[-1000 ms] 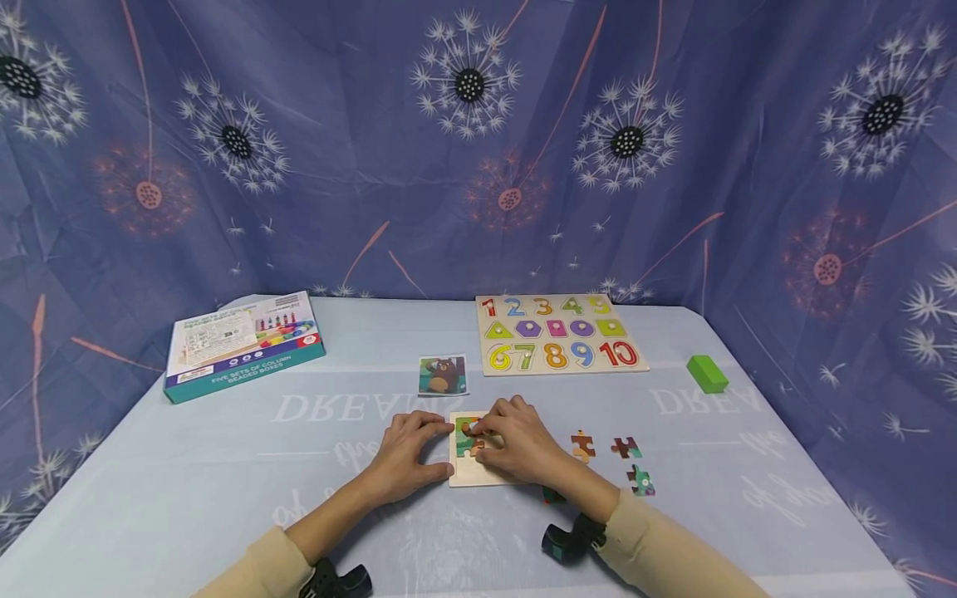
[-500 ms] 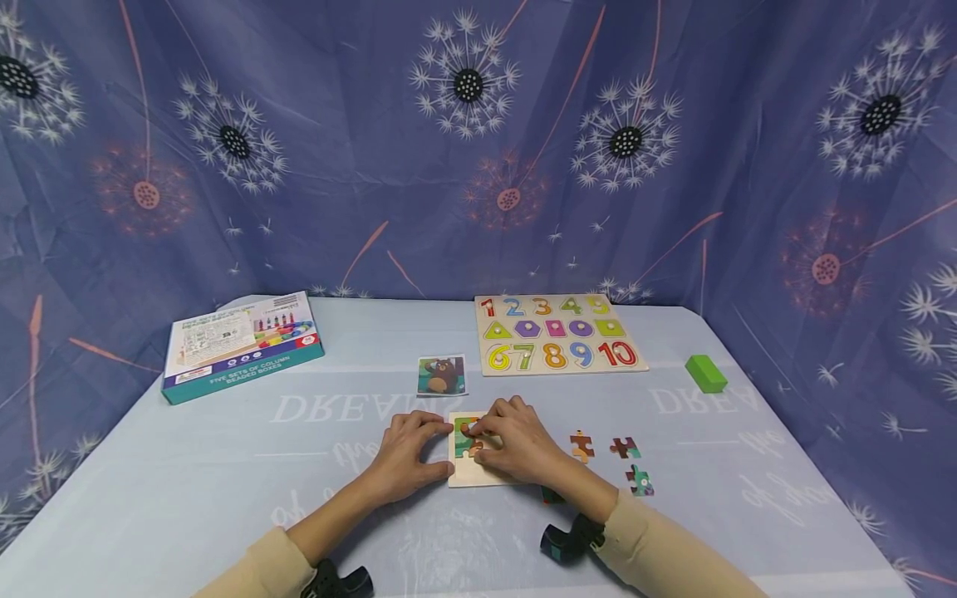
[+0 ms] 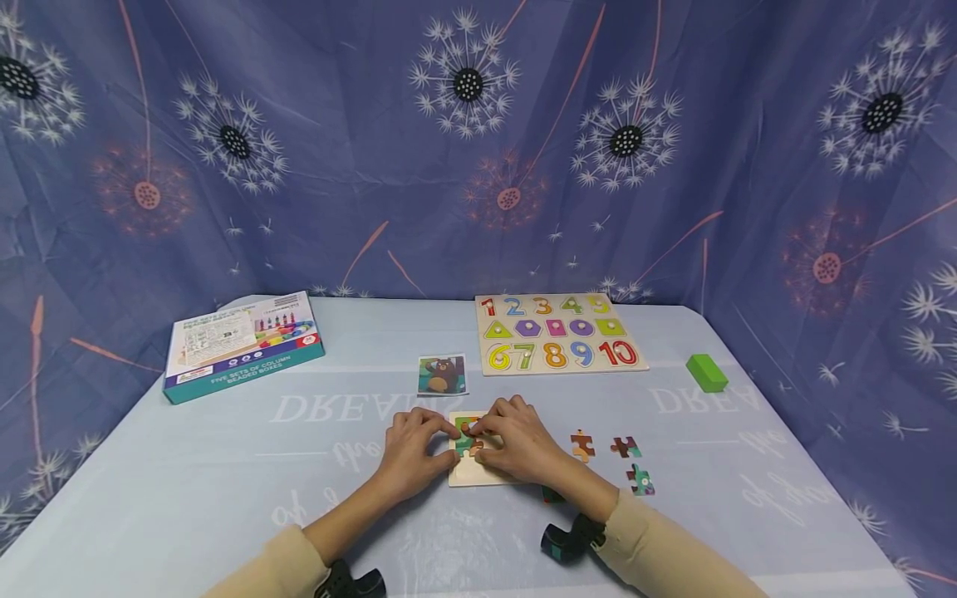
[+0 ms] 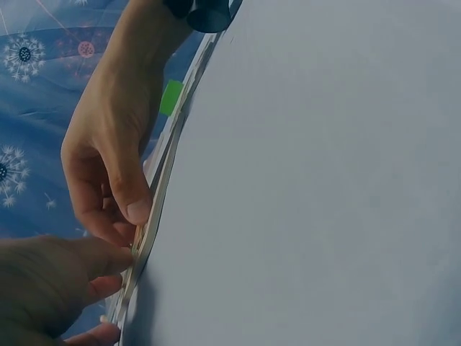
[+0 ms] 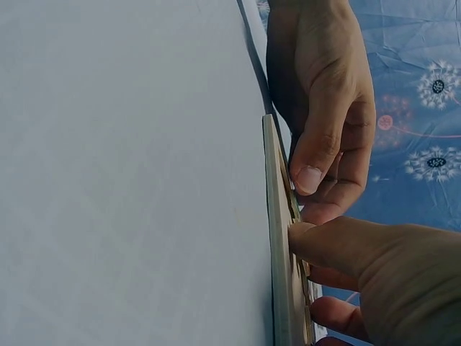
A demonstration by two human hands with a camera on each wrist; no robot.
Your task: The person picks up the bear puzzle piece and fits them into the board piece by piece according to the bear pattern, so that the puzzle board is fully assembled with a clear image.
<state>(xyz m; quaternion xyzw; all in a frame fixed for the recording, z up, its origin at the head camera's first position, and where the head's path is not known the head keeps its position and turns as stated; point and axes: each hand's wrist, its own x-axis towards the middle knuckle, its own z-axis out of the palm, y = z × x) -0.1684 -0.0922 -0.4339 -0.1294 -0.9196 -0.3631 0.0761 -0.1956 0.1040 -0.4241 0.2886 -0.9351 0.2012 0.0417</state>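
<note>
A small wooden puzzle tray (image 3: 473, 476) lies on the table with jigsaw pieces (image 3: 463, 447) in its upper left part. My left hand (image 3: 411, 457) is at the tray's left side, thumb and index fingertips touching the fitted pieces. Reaching in from the right, my right hand (image 3: 527, 444) pinches a brown puzzle piece between thumb and index finger at the tray; the fingers hide most of it. Loose pieces lie right of the tray: a brown and orange one (image 3: 582, 446), a brown and green one (image 3: 625, 448), a teal one (image 3: 640, 480) and a dark one (image 3: 553, 496) beneath the right forearm.
A bear picture card (image 3: 443, 375) lies behind the tray. Farther back are a number puzzle board (image 3: 562, 335) and, at left, a teal-sided box (image 3: 242, 347). A green block (image 3: 706, 374) sits near the right edge. A dandelion-print curtain (image 3: 336, 166) closes off the back.
My left hand has shifted slightly right, its thumb and index finger moving from the tray's left edge onto the pieces. My right hand stays in place.
</note>
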